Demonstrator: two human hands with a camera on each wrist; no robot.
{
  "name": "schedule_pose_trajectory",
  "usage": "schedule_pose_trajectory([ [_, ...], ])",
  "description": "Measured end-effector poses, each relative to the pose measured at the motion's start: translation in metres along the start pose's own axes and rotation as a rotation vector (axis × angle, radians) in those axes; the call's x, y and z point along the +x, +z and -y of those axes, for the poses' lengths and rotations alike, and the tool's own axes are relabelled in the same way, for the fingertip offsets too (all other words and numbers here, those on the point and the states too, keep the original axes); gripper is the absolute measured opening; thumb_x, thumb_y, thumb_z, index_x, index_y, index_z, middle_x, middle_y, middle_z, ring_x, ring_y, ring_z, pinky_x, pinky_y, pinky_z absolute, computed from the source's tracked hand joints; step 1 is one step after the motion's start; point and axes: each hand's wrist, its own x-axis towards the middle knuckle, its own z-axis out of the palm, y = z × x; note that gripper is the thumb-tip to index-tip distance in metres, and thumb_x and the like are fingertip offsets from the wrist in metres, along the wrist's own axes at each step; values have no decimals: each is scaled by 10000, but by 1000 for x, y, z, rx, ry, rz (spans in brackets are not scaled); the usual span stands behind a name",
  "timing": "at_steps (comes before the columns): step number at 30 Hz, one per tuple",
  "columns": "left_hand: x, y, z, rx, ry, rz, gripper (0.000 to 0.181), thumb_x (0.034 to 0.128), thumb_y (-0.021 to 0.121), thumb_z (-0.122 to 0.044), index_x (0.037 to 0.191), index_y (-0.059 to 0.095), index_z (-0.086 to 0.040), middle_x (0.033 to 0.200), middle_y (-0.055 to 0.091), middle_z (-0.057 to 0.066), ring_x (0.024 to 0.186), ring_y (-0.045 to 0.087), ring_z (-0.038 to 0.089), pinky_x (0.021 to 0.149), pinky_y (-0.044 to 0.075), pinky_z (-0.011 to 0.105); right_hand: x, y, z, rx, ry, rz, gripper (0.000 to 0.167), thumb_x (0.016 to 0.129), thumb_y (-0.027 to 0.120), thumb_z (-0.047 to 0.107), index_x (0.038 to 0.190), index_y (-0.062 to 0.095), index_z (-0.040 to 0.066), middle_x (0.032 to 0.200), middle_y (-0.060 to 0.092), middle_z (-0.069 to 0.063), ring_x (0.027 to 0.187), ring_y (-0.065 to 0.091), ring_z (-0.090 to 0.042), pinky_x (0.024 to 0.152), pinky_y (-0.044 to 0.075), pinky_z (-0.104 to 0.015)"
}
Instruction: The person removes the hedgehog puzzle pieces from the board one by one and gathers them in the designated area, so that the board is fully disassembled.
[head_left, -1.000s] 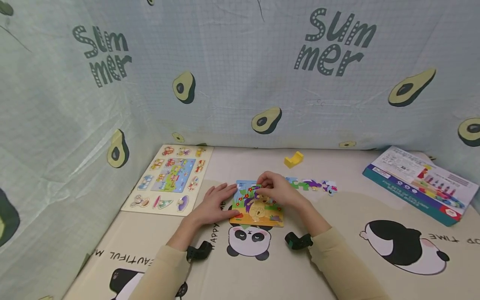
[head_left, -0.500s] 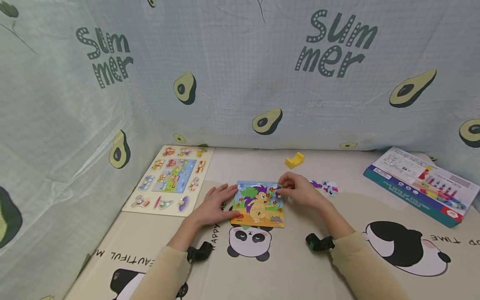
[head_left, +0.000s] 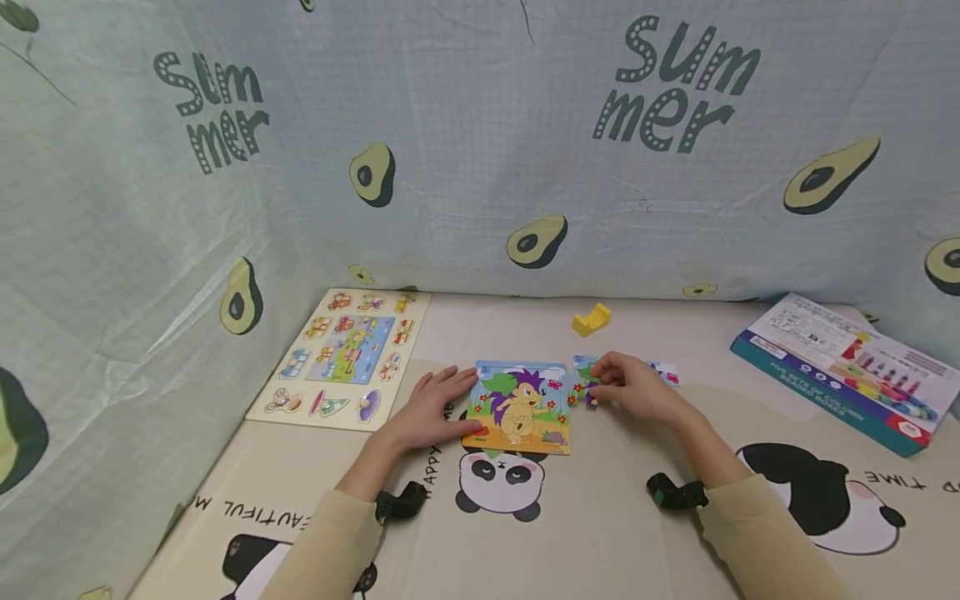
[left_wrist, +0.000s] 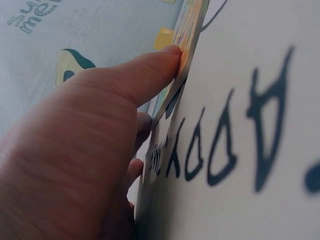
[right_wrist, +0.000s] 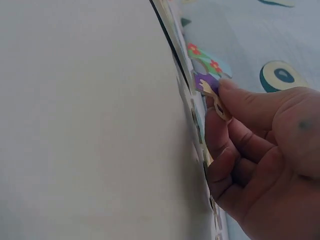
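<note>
Hedgehog puzzle board lies flat on the table, centre, between the hands. Picture upright to the person: sky edge far, orange ground near, snout pointing right. Outline reads wider left-right than near-far; view is oblique, so can't confirm the true long axis.

Left hand holds down the board's left side: thumb on the near-left corner, set apart from the fingers, which lie extended at the far-left edge.

Right hand is just right of the board, thumb and index pinching a purple-and-tan puzzle piece, other fingers curled. In the right wrist view the piece is tilted, long axis sloping upper left to lower right. Flowered piece sits just beside it.

More pieces right of that hand. Yellow block far; peg board left; box right, long axis far-left to near-right.
</note>
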Motion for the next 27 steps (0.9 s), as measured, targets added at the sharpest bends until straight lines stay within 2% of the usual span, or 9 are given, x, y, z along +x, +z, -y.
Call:
schedule_pose_trajectory([
  [8,0,-1,-1,-4,-2,3,831,889,701,-497,1558,405,-103,1591,390,46,1511,191,313,1212,44,528,-4,-2,-3,-29,-16,28,133,956,684,57,1054,603,20,889,590,-56,826,531,-222,710,468,-296],
  [23,0,0,-1,10,-6,3,833,891,704,-504,1560,404,-110,1586,395,74,1507,202,322,1206,58,548,-5,-1,-9,-93,-84,-19,138,941,718,90,1041,647,27,897,607,-25,848,549,-204,729,487,-287],
  [27,0,0,-1,4,-1,-1,828,890,710,-492,1555,411,-100,1583,398,83,1505,206,326,1205,59,554,-5,-1,-10,-101,-79,-25,133,943,712,84,1047,656,22,897,612,-22,845,550,-204,727,488,-287],
])
